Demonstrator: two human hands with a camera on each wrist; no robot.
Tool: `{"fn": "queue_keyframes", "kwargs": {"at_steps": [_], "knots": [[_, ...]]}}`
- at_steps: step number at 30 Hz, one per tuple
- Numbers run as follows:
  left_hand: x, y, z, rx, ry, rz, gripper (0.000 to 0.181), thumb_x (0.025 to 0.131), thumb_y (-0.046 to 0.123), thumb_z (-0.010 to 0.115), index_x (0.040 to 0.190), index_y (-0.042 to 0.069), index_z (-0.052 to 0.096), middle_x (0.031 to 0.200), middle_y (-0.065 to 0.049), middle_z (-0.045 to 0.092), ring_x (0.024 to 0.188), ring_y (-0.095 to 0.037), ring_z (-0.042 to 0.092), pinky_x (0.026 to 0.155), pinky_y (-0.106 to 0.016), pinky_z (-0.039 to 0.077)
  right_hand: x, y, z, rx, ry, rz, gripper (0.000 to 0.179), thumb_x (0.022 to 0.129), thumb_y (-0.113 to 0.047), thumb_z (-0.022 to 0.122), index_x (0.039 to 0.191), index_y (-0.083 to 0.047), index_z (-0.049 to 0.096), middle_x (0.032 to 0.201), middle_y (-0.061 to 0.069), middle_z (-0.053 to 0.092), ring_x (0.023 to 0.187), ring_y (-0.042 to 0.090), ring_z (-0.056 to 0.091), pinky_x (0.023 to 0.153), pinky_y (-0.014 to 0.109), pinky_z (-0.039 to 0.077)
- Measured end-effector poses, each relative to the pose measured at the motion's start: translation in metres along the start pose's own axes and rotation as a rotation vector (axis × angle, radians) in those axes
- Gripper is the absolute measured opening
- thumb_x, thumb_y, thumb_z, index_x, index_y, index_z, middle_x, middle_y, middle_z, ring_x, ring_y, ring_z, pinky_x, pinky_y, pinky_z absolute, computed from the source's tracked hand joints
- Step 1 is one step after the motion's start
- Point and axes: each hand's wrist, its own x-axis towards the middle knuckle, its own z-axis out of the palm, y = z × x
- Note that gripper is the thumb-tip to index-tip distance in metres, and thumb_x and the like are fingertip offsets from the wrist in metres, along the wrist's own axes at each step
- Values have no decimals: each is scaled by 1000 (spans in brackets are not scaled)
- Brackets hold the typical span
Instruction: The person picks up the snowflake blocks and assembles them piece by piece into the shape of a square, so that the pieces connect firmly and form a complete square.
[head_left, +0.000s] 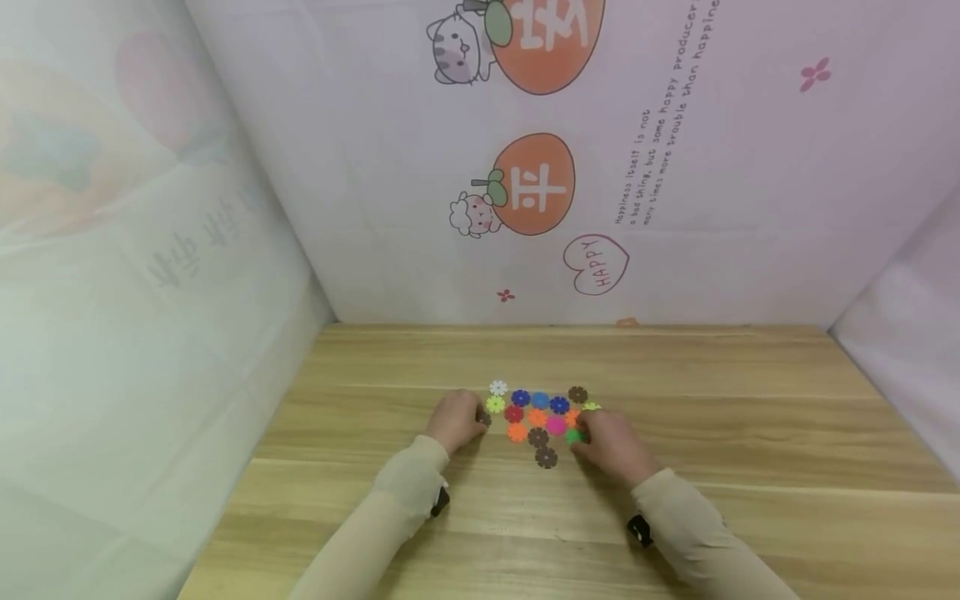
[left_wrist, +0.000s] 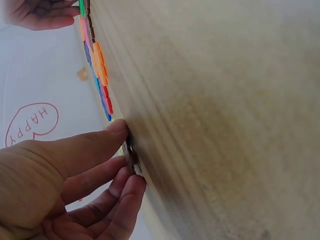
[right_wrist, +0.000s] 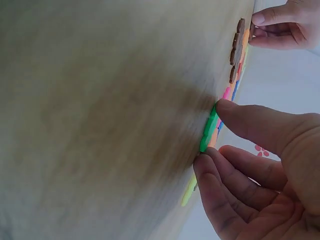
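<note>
My left hand (head_left: 455, 421) pinches a brown notched flower-shaped disc (left_wrist: 132, 159) between thumb and fingers, low at the wooden tabletop. On the other side, my right hand (head_left: 615, 446) grips a green notched disc (right_wrist: 209, 129) by its edges, thumb on one side and fingertips on the other. Between the hands lies a flat cluster of similar discs: a red one (head_left: 513, 413), a pink one (head_left: 556, 425), a light blue one (head_left: 540, 401), plus several dark blue, orange and brown ones. A yellow disc (head_left: 495, 404) and a white disc (head_left: 498, 388) lie just beyond my left fingers.
Another brown disc (head_left: 577, 394) and a second yellow one, partly covered by my right hand, sit at the cluster's right. The wooden table (head_left: 675, 375) ends at a printed cloth wall (head_left: 420, 275); white cloth also hangs on both sides.
</note>
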Motion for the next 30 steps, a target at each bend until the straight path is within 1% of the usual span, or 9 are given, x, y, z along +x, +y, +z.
{"fn": "queue_keyframes", "kwargs": {"at_steps": [3,7,11,16,19,22,25,28,30], "knots": [[-1,-1,0,-34,-3,-4,6,79,5,80,80,7,74,76,0,67,73,-13,56,73,-31,51,0,0,1,-9,18,-12,17,77,-7,80,84,-3,65,71,1,59,65,14,52,59,27,49],[-2,-3,1,-90,-3,-14,11,78,4,80,78,8,70,75,-1,63,73,-15,52,70,-30,47,-1,4,2,16,21,-9,24,76,-6,81,95,2,69,82,6,67,73,16,60,69,34,56],[-4,-6,3,-149,5,-8,13,78,3,80,83,9,69,83,-3,68,80,-17,60,77,-33,53,-3,11,3,54,19,-10,29,76,-6,81,101,3,70,89,9,69,79,18,62,75,37,58],[-9,-11,4,-219,8,23,7,85,7,75,90,11,73,93,-4,73,90,-20,67,85,-37,56,-7,19,2,125,31,-51,20,79,-5,78,98,-3,73,90,6,69,81,17,62,74,37,57],[-14,-11,3,-294,-11,13,7,89,13,73,95,12,75,98,-5,74,94,-21,68,86,-39,57,-11,23,2,190,36,-64,17,82,-6,76,98,-6,73,93,5,71,84,17,64,77,36,58],[-21,-8,1,-427,-49,-42,14,91,21,72,102,13,74,103,-5,74,98,-21,68,87,-39,57,-16,27,0,267,22,-36,19,85,-9,74,104,-7,72,94,4,70,83,15,63,71,31,57],[-27,-2,-1,-687,-112,-117,21,91,21,71,109,10,72,106,-8,74,101,-24,70,90,-39,57,-21,25,-3,332,18,8,21,87,-13,73,108,-9,72,95,2,70,85,14,61,69,27,55],[-32,3,-1,-923,-174,-157,23,92,17,70,112,4,70,104,-10,74,101,-27,71,92,-37,57,-26,21,-6,370,38,19,19,90,-19,72,107,-12,73,98,1,71,88,14,62,73,27,54],[-35,7,0,-1014,-199,-165,23,92,15,70,111,2,70,104,-11,73,102,-28,71,92,-38,56,-29,17,-7,383,63,20,18,90,-23,72,106,-15,74,99,0,72,90,13,63,77,26,54]]}}
